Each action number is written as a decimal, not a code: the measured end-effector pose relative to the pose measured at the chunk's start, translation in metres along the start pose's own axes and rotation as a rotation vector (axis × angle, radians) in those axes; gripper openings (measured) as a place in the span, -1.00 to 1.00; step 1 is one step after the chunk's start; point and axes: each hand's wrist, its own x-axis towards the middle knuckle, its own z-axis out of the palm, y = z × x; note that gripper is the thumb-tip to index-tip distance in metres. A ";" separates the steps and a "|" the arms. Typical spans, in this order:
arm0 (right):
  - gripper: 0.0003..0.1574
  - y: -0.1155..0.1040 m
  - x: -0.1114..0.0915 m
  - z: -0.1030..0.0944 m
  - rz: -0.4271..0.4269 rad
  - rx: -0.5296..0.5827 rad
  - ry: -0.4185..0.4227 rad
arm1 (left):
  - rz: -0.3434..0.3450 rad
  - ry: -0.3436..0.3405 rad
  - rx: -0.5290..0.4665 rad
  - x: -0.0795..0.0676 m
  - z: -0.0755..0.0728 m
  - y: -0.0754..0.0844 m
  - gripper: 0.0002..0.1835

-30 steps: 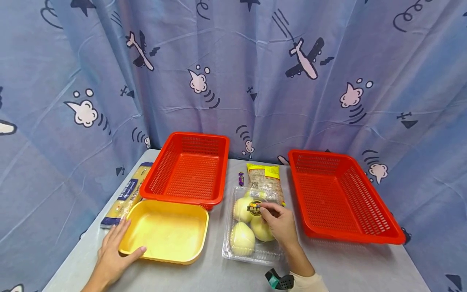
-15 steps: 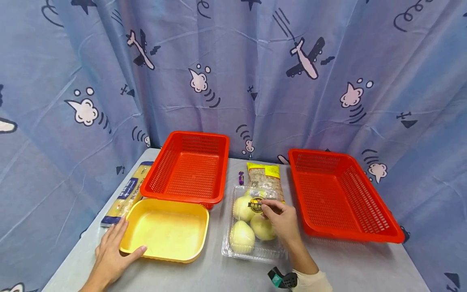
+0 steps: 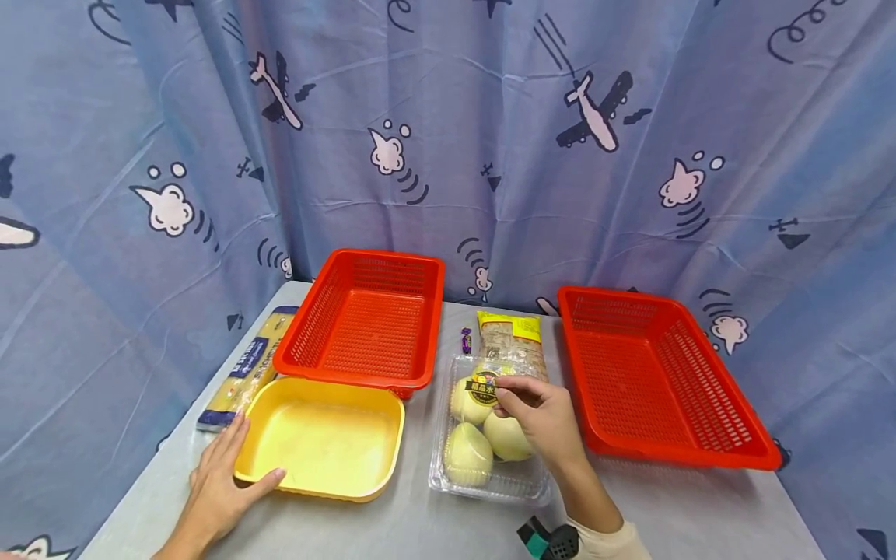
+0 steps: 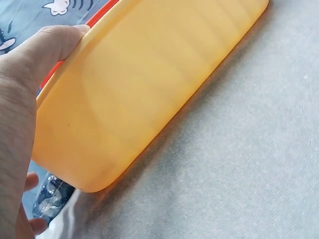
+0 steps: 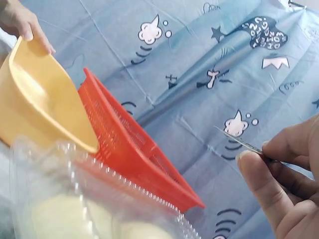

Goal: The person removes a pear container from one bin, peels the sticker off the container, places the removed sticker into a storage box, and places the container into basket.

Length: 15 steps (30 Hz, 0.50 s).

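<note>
My right hand (image 3: 544, 418) pinches a round dark label (image 3: 479, 388) by its edge, between thumb and forefinger. I take the step in hand to be moving this label over the clear box (image 3: 519, 484). The wrist view shows the label almost edge-on, thin and stiff, with curtain behind it and no contact with the lid that I can see. What comes next, as I judge it, calls for a light, steady pinch and a small turn of the wrist, so the label stays flat and doesn't bend or slip.

The label reaches out to the left from my right fingertips, above the pale fruit (image 3: 467, 455) inside the box. The box lies on the counter (image 3: 413, 533) just below and to the left of that hand. Beyond my fingers are a yellow-topped bag (image 3: 514, 338) and a purple sweet (image 3: 466, 341); a red basket (image 3: 630, 381) sits to the hand's right.

My left hand (image 3: 215, 491) is spread, fingers fairly straight against the left side of the yellow tub (image 3: 323, 435), thumb over its near rim. It seems only to rest there.
</note>
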 end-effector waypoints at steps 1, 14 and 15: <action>-0.82 -0.002 0.000 0.002 -0.002 0.003 -0.010 | -0.001 -0.003 -0.004 0.000 0.000 0.000 0.10; -0.80 -0.017 -0.002 0.021 -0.115 0.054 -0.123 | -0.069 -0.081 -0.023 0.001 -0.003 0.002 0.11; -0.81 -0.017 -0.003 0.022 -0.117 0.061 -0.132 | -0.072 -0.086 -0.021 0.001 -0.003 0.002 0.11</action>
